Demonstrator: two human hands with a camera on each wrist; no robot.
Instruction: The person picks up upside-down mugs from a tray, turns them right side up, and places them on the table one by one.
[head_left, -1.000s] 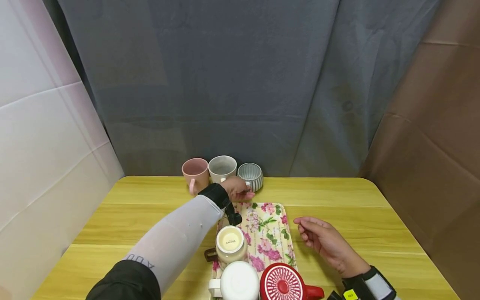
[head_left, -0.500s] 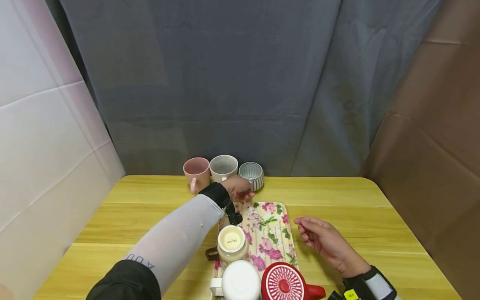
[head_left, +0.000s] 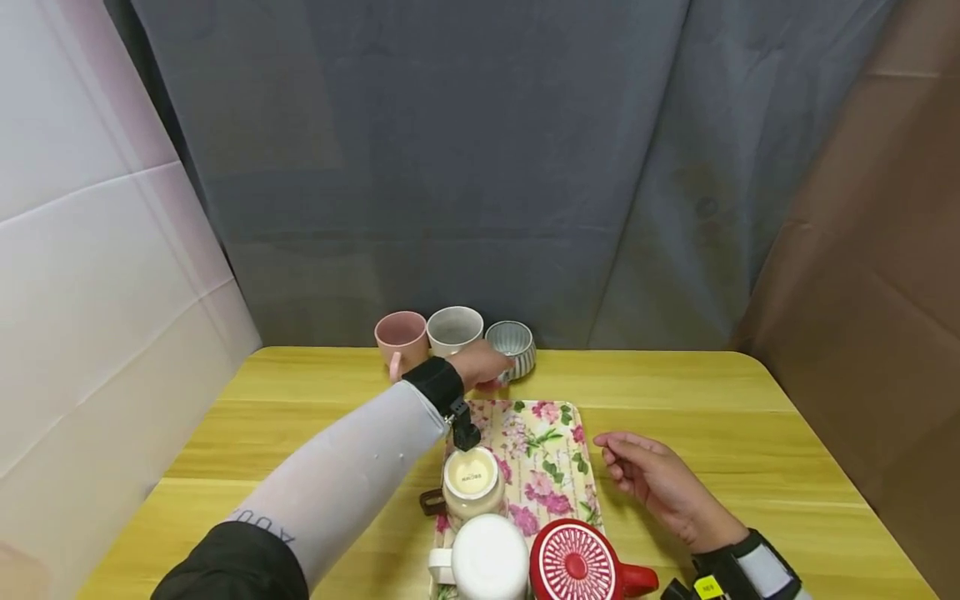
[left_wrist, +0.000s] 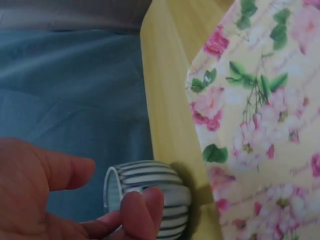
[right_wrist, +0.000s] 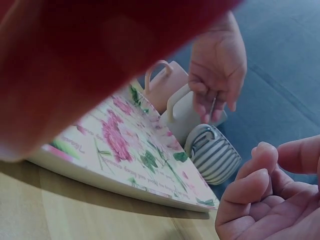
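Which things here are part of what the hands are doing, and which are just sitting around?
In hand:
left hand, reaching at the striped cup
floral tray just beside it

Lying about:
pink mug
grey mug
cream mug
white mug
red mug
right hand, resting idle

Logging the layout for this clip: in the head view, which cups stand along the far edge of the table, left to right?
Pink mug → grey-white mug → striped cup, with the left hand at that striped cup.
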